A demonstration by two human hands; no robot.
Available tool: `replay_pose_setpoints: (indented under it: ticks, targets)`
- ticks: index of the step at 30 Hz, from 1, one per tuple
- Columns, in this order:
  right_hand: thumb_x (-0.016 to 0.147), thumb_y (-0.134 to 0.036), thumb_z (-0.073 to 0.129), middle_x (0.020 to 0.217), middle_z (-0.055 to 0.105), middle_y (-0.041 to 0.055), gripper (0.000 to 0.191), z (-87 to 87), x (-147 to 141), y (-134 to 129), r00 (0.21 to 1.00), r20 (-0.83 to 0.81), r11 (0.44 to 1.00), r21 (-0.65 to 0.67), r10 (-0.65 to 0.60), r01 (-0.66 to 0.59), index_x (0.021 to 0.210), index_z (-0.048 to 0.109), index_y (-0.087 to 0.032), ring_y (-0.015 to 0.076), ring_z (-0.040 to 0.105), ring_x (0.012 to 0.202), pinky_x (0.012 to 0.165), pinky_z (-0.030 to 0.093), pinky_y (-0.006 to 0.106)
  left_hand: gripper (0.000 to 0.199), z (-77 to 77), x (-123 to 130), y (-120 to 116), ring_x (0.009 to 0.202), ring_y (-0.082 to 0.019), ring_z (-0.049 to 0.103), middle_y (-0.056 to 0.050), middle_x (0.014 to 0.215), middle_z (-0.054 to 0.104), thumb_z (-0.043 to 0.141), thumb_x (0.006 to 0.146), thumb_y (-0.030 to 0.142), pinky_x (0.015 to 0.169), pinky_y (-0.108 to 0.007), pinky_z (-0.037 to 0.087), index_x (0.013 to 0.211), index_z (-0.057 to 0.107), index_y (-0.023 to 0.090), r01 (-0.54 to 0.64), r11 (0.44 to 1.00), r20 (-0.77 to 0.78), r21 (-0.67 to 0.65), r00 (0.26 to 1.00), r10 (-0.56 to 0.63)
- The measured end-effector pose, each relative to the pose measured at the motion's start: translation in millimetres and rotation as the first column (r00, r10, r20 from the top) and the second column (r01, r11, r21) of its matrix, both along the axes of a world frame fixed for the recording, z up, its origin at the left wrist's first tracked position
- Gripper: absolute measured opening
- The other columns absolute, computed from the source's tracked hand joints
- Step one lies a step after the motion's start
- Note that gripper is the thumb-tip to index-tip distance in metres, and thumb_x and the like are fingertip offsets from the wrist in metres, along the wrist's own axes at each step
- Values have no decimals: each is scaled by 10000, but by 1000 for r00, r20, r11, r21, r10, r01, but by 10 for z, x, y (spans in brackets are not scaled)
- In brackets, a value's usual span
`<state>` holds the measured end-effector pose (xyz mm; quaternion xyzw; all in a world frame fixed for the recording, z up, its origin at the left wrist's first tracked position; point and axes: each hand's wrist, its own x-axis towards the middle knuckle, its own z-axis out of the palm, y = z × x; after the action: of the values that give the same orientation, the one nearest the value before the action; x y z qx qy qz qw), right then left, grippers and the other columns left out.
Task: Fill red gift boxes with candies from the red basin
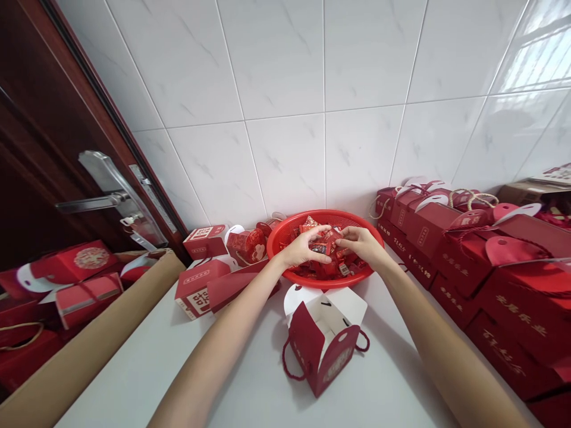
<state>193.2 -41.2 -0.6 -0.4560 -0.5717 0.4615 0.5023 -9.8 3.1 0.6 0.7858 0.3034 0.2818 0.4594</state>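
Observation:
A red plastic basket (377,252) full of small red-wrapped candies (343,270) stands against the wall, and both of my hands reach into it. My left hand (300,248) curls round a few red packets, thumb and forefinger on either side of them. From the right, my right hand (360,242) grips a red-wrapped candy (332,236) with its fingertips. In front of the basket is a dark red gift box (321,351), upright, with its white-lined flaps up and a cord handle at each side. Its visible inside is white.
Red gift boxes (203,285) stand left of the basket. Stacked red boxes (464,255) line the right side. At the left, a cardboard carton (102,321) holds more red boxes, beside a dark wooden door with a metal handle (111,199). White tiles (285,154) rise behind.

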Motion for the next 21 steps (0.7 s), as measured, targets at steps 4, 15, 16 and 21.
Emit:
replay_pose_setpoints:
  ticks: [4, 15, 16, 21]
  targets:
    - [578, -305, 794, 737, 688, -3, 263, -3, -20, 7, 972, -191, 990, -1, -138, 140, 698, 583, -203, 157, 662, 683, 636, 559, 269, 854, -42, 13, 50, 1413, -306, 440, -138, 1523, 477, 868, 622, 262, 1179, -425, 337, 1403, 532, 174, -107, 994, 30, 38, 994, 106]
    - [497, -326, 830, 620, 626, -21, 254, 5, -6, 66, 844, -488, 974, -104, -225, 199, 614, 652, -187, 100, 558, 562, 484, 453, 199, 293, -6, 64, 17, 975, -226, 696, -88, 1051, 757, 752, 685, 135, 906, -316, 537, 977, 748, 136, -337, 913, -12, 228, 937, 349]
    - [505, -337, 832, 620, 629, -18, 257, -4, -2, 72, 840, -495, 975, -97, -222, 201, 619, 657, -186, 102, 553, 560, 473, 445, 200, 180, 7, 71, -14, 873, -199, 706, -69, 954, 770, 719, 719, 157, 835, -286, 549, 893, 760, 142, -238, 950, -68, 204, 964, 257]
    - [549, -357, 815, 613, 628, -25, 252, -42, -2, 98, 822, -519, 972, -87, -233, 220, 666, 672, -186, 110, 535, 530, 457, 457, 218, 163, -7, 99, -71, 541, -144, 648, -24, 673, 735, 620, 747, 156, 503, -210, 475, 787, 778, 144, 71, 986, -559, -151, 816, -144]
